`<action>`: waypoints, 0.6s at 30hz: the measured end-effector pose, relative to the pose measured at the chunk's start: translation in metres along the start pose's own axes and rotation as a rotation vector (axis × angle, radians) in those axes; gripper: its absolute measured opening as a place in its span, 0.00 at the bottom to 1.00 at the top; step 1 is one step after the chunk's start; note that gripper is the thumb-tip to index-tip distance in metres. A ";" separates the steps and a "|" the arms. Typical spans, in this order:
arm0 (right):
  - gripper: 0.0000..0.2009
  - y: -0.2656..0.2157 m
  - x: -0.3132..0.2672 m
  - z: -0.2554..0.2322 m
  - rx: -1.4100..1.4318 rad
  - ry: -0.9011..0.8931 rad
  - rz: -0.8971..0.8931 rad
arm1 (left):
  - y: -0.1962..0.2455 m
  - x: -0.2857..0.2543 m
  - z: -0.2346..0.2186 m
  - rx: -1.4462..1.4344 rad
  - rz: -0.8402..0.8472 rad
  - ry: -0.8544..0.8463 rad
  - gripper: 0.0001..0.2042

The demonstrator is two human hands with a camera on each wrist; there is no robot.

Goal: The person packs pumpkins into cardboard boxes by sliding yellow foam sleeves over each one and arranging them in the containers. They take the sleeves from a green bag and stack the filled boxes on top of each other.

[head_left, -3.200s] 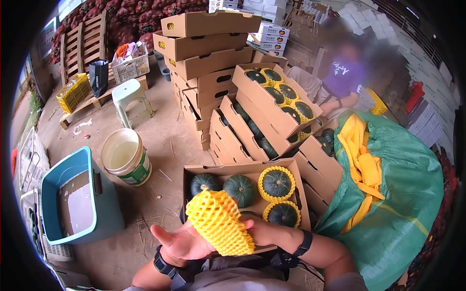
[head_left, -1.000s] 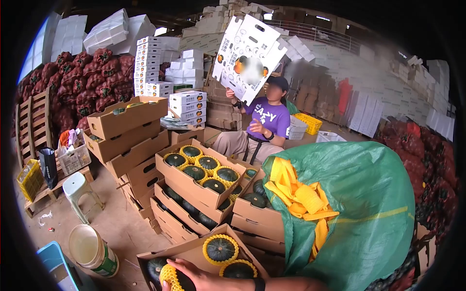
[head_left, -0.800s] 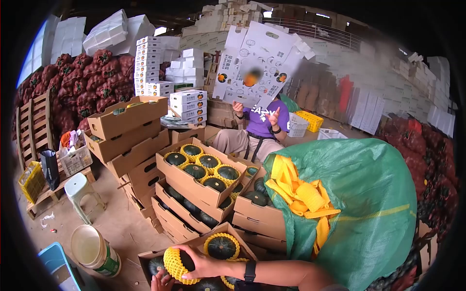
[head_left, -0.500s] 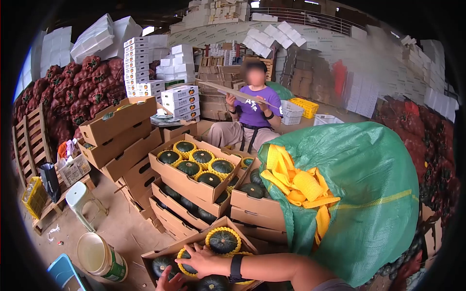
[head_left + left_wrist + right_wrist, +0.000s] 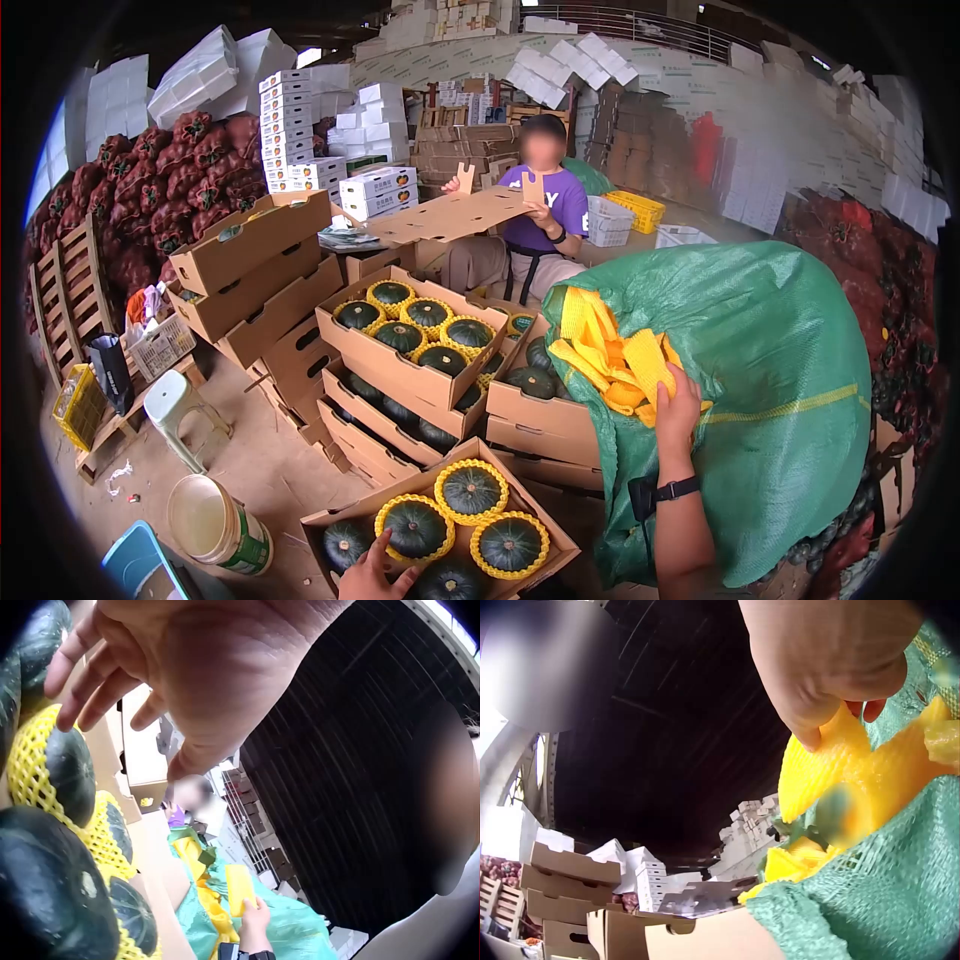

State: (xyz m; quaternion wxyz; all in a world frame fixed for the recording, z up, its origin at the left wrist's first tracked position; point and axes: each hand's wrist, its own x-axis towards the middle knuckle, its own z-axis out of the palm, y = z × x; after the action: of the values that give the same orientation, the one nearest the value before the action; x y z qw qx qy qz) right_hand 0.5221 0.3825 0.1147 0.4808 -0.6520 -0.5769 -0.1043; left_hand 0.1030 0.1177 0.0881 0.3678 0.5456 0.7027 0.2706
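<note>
My right hand (image 5: 681, 405) pinches a yellow foam net sleeve (image 5: 648, 362) at the mouth of a green woven sack (image 5: 770, 350). In the right wrist view, thumb and fingers grip the sleeve (image 5: 814, 772) over other yellow ones. My left hand (image 5: 374, 577) has its fingers spread beside a dark green pumpkin (image 5: 415, 528) in a foam net, inside the near cardboard box (image 5: 525, 480). Two more netted pumpkins sit there, alongside a bare pumpkin (image 5: 345, 545) and another (image 5: 450, 580) at the front. The left wrist view shows the left hand (image 5: 202, 675) holding nothing.
Behind the near box stand stacked cardboard boxes (image 5: 400, 345) of pumpkins. A seated person (image 5: 550, 210) holds a flattened carton (image 5: 460, 215). At left are a bucket (image 5: 205, 520), a blue tub (image 5: 140, 560) and a stool (image 5: 175, 405). Red mesh sacks (image 5: 160, 180) line the back.
A sleeve held in both hands is now around a pumpkin, which the right hand set in the near box. That hand then moved right to the sack and took another sleeve. The person lowered the carton.
</note>
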 end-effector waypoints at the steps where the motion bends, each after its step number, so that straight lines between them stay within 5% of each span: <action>1: 0.20 -0.014 -0.012 -0.013 0.070 0.091 -0.077 | 0.000 -0.002 0.003 -0.059 0.034 0.044 0.32; 4: 0.13 -0.088 -0.069 -0.029 1.040 -0.084 0.258 | 0.017 -0.015 0.015 -0.491 0.170 0.093 0.34; 6: 0.16 -0.134 -0.135 -0.045 1.276 -0.587 0.310 | 0.030 -0.018 0.024 -0.772 0.349 0.060 0.35; 8: 0.13 -0.161 -0.193 -0.055 1.163 -1.169 -0.130 | 0.031 -0.021 0.031 -0.911 0.375 0.132 0.25; 9: 0.32 -0.168 -0.219 -0.051 0.758 -1.210 -0.442 | 0.009 -0.020 0.036 -0.929 0.335 0.139 0.21; 11: 0.28 -0.178 -0.232 -0.054 1.204 -1.297 -0.225 | 0.014 -0.036 0.019 -0.678 0.438 0.263 0.12; 13: 0.23 -0.192 -0.231 -0.058 1.680 -1.314 0.410 | 0.033 -0.045 0.003 -0.268 0.500 0.133 0.08; 14: 0.20 -0.193 -0.231 -0.056 1.506 -1.335 0.235 | 0.041 -0.048 0.003 -0.073 0.518 0.130 0.06; 15: 0.17 -0.193 -0.230 -0.055 1.328 -1.341 0.062 | 0.058 -0.058 0.002 -0.092 0.341 0.089 0.09; 18: 0.15 -0.190 -0.212 -0.065 1.172 -1.638 -0.147 | 0.039 -0.056 0.007 0.182 0.359 0.205 0.18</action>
State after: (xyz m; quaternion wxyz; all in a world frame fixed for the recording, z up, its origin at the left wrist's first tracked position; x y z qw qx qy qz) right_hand 0.3215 0.1717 0.0981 0.1734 -0.1467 -0.7286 0.6462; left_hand 0.1380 0.0733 0.1266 0.1898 0.6624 0.6497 0.3212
